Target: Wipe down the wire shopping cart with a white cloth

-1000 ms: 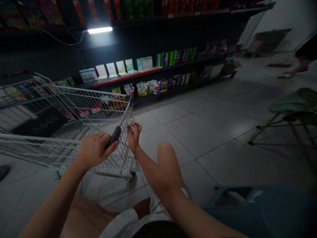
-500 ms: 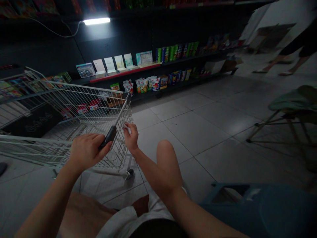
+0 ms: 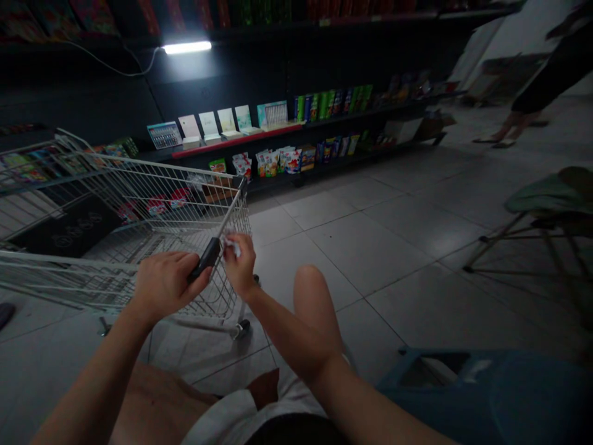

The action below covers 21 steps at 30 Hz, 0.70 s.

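Note:
A wire shopping cart [image 3: 185, 170] stands on the left, its handle end turned toward me. My left hand [image 3: 167, 281] is wrapped round the black grip [image 3: 208, 256] of the cart's handle. Close by, my right hand [image 3: 241, 262] is closed on a crumpled white wipe [image 3: 234, 247], held at the metal bar just beyond the grip. Whether it is tissue or cloth is hard to tell in the dim light. The cart's basket shows bare wire, with a black panel [image 3: 69, 225] at its far side.
Dark shelves with snack bags [image 3: 280, 161], upright cans [image 3: 328, 105] and boxed sets [image 3: 164, 134] run behind the cart under a lit tube [image 3: 188, 47]. A blue plastic stool [image 3: 509, 389] is at lower right, a folding stool [image 3: 542, 207] above it. Another person [image 3: 542, 86] stands at upper right.
My right hand has moved slightly left and nearer the black grip with the wipe. My left hand keeps its hold. The other person's legs have shifted left, and the view has tilted slightly.

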### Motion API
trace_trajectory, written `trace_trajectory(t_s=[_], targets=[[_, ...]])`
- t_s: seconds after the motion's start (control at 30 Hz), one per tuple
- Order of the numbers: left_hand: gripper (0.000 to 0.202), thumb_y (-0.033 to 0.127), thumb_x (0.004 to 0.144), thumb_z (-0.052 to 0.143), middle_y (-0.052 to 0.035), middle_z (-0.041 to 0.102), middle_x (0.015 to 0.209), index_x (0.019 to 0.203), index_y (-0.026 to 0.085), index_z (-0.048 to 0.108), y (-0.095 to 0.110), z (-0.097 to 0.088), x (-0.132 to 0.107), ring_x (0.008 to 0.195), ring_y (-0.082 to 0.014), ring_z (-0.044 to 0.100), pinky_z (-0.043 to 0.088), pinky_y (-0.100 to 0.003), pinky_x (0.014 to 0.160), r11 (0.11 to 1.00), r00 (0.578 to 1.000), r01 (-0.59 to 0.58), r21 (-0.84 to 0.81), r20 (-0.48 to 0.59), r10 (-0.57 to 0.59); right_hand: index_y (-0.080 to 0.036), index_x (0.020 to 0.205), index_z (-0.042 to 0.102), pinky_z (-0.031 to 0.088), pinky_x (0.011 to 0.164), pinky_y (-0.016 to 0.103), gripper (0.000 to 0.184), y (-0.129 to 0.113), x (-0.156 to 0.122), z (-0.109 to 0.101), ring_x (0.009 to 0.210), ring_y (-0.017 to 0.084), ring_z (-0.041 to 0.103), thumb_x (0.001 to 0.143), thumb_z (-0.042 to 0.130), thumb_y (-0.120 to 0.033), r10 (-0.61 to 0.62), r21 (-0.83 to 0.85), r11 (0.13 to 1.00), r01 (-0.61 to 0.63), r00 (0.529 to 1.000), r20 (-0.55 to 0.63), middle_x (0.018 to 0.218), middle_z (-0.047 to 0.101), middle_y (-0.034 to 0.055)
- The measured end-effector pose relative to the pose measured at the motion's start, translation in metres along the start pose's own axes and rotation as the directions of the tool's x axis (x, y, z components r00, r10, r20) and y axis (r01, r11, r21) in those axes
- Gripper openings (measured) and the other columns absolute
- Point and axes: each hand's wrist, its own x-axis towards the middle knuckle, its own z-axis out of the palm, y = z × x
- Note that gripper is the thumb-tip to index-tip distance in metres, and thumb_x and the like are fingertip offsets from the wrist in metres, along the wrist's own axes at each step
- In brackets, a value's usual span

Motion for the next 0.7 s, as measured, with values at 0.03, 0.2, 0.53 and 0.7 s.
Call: trace_trajectory(t_s=[0.03,0.2,0.53,0.7], targets=[[0.041,0.048,0.09,0.044,-0.003,0.053,0.054,0.061,0.02,0.05,0.0,0.0,-0.001,0.051,-0.0164,0.05,0.023,-0.029,0.052,1.0,1.0,0.007,-0.004,-0.006,-0.007,-0.02,0.092,0.061,0.051,0.087,0.032,0.015,-0.015,-0.016,-0.008,0.094,0.017,0.061,0.082,0.051,-0.017,-0.053,0.022,0.998,0.051,0.997,0.062,0.094,0.064,0.0053],[0.034,0.047,0.083,0.049,-0.0029,0.055,0.055,0.062,0.02,0.051,0.001,-0.006,-0.005,0.053,-0.0167,0.051,0.026,-0.029,0.052,1.0,1.0,-0.006,-0.018,0.019,0.006,-0.028,0.101,0.062,0.055,0.084,0.035,0.017,-0.063,-0.041,-0.039,0.096,0.019,0.063,0.088,0.052,-0.024,-0.269,0.068,0.963,0.261,0.947,0.177,0.099,0.064,0.0061],[0.025,0.039,0.079,0.053,-0.0025,0.056,0.054,0.062,0.02,0.051,0.003,-0.008,-0.013,0.05,-0.0169,0.052,0.031,-0.031,0.053,0.998,0.996,-0.062,-0.02,-0.066,0.06,-0.026,0.093,0.067,0.05,0.102,0.039,0.021,-0.052,0.046,-0.005,0.101,0.018,0.063,0.088,0.047,-0.021,-0.242,-0.153,0.938,0.312,0.903,0.355,0.096,0.068,0.0031],[0.022,0.034,0.079,0.054,-0.001,0.056,0.053,0.063,0.02,0.053,0.003,-0.006,-0.019,0.049,-0.0149,0.051,0.034,-0.03,0.053,0.994,0.978,-0.108,-0.015,-0.182,0.103,-0.029,0.086,0.069,0.049,0.104,0.036,0.019,-0.066,0.027,-0.013,0.098,0.016,0.064,0.089,0.05,-0.024,-0.482,0.027,0.851,0.525,0.76,0.436,0.092,0.067,0.0004]])
